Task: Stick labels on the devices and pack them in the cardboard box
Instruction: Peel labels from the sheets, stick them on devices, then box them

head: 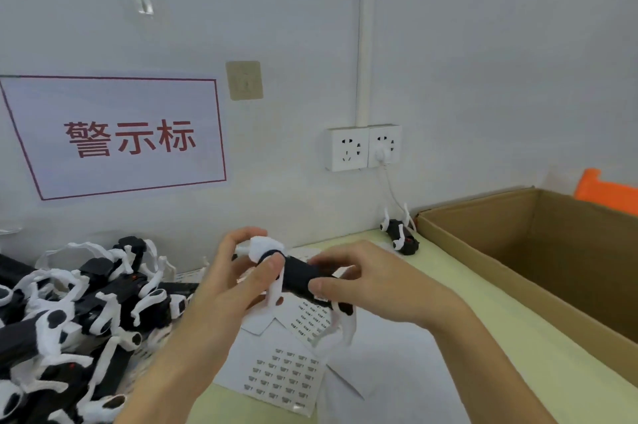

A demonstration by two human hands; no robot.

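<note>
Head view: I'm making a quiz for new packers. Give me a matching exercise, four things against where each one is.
Things:
1. device pile
2. label sheets
3. box
4. held device

Places:
A. on the right of the table
B. between both hands
C. on the left of the table
D. flat on the table under the hands

Pairs: 1-C, 2-D, 3-A, 4-B

Small assembly workshop: device pile (69, 313), label sheets (283, 378), packing carton (483, 251).
</note>
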